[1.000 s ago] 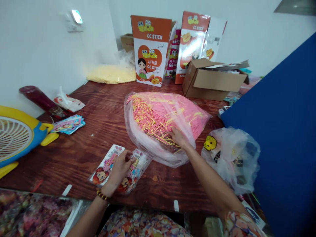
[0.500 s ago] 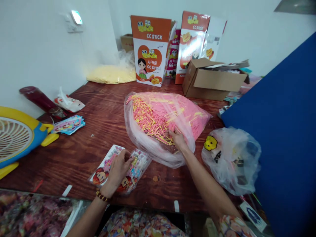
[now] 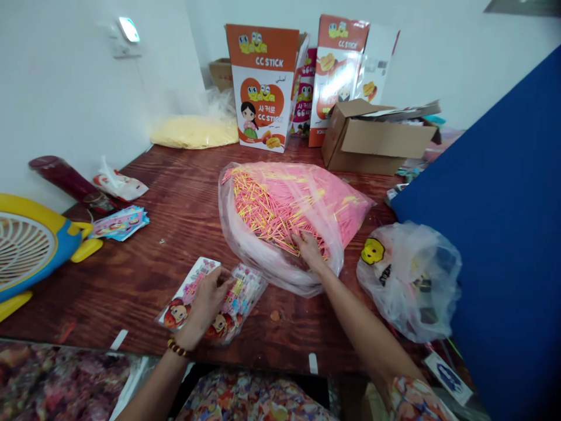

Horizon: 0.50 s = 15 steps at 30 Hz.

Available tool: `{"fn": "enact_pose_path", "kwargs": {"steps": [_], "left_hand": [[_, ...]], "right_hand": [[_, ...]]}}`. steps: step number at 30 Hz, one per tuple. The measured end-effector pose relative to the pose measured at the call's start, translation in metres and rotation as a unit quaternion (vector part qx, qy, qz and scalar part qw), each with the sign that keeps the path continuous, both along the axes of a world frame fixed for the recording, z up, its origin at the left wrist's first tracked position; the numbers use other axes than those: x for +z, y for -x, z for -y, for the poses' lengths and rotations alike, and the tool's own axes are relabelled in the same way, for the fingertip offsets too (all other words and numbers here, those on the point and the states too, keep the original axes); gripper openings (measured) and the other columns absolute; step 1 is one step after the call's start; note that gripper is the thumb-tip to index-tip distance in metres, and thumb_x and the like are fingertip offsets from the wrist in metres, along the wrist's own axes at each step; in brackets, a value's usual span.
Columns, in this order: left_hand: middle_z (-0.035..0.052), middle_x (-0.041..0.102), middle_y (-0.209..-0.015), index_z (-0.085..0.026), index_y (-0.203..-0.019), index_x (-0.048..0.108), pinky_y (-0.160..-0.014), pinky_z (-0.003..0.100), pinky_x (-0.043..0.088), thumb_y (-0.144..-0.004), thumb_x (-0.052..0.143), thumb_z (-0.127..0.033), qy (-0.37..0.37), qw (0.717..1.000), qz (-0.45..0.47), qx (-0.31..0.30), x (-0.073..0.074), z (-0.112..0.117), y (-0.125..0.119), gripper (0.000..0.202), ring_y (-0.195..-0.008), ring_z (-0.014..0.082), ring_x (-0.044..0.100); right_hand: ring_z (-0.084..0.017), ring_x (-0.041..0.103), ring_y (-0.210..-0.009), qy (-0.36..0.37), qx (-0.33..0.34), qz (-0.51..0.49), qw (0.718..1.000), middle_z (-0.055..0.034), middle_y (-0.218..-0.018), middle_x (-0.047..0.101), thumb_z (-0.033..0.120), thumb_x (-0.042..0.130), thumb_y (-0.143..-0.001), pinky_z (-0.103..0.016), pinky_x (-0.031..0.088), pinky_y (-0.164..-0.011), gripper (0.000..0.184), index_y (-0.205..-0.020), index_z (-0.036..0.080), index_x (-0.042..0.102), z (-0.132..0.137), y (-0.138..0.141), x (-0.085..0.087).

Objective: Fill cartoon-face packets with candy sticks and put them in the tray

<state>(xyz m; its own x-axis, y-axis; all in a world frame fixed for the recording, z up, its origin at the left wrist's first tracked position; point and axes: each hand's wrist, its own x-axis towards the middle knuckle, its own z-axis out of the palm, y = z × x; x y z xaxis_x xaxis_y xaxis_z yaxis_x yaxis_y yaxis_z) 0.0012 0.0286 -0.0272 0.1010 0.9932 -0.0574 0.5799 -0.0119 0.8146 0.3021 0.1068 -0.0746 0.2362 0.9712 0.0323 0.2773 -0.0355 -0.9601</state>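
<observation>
A clear plastic bag (image 3: 280, 266) full of thin pink and yellow sticks (image 3: 263, 210) lies with its mouth towards me. My right hand (image 3: 308, 248) is inside the mouth, its fingers stretched out and touching the sticks; the fingertips are partly hidden among them. My left hand (image 3: 213, 298) rests over two printed plastic packets, its fingers loosely bent and apart. One packet (image 3: 186, 298) shows to its left, the other packet (image 3: 243, 298) to its right, both with a cartoon face.
Behind the bag stand printed cartons (image 3: 265, 88) and an opened cardboard box (image 3: 381, 143). A yellow-filled bag (image 3: 195, 131) lies at the back left. Left are a fan (image 3: 30, 251), bottle (image 3: 63, 178), tissue pack (image 3: 120, 184) and blue packets (image 3: 120, 223). A white plastic bag (image 3: 409, 280) sits by the blue panel (image 3: 495, 234).
My right hand has shifted slightly left within the bag; the upright pink bunch at its fingers no longer shows. My left hand stays on the packets. The view has shifted slightly.
</observation>
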Motion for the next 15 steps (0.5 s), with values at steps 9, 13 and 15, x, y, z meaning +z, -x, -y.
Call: {"fn": "enact_pose_path", "kwargs": {"steps": [9,13,15], "left_hand": [[0.0029,0.068,-0.077,-0.021,-0.081,0.064,-0.07,0.032,0.044,-0.081,0.057,-0.043,0.003,0.999,0.03,-0.011,0.002,-0.001,0.007,0.023,-0.073,0.0209,0.061],[0.0016,0.065,-0.074,-0.02,-0.078,0.062,-0.067,0.03,0.044,-0.082,0.057,-0.041,0.02,0.997,0.073,-0.028,-0.003,-0.005,0.011,0.022,-0.07,0.0187,0.058],[0.0006,0.063,-0.073,-0.02,-0.078,0.06,-0.065,0.028,0.044,-0.082,0.057,-0.04,0.015,0.995,0.088,-0.033,-0.004,-0.006,0.012,0.02,-0.069,0.0175,0.056]], "right_hand": [[-0.022,0.065,-0.09,-0.054,0.013,-0.045,0.997,-0.0031,-0.091,0.072,0.048,0.06,-0.082,-0.036,0.051,-0.084,0.026,-0.093,0.025,0.061,0.006,0.003,0.01],[-0.023,0.065,-0.083,-0.034,0.011,-0.072,0.997,-0.0042,-0.083,0.072,0.052,0.058,-0.079,-0.038,0.051,-0.079,0.033,-0.094,0.023,0.063,0.01,0.008,-0.001],[-0.023,0.064,-0.085,-0.039,0.004,-0.062,0.997,-0.0046,-0.087,0.072,0.053,0.057,-0.08,-0.038,0.05,-0.082,0.033,-0.091,0.023,0.064,0.01,0.008,-0.006]]}}
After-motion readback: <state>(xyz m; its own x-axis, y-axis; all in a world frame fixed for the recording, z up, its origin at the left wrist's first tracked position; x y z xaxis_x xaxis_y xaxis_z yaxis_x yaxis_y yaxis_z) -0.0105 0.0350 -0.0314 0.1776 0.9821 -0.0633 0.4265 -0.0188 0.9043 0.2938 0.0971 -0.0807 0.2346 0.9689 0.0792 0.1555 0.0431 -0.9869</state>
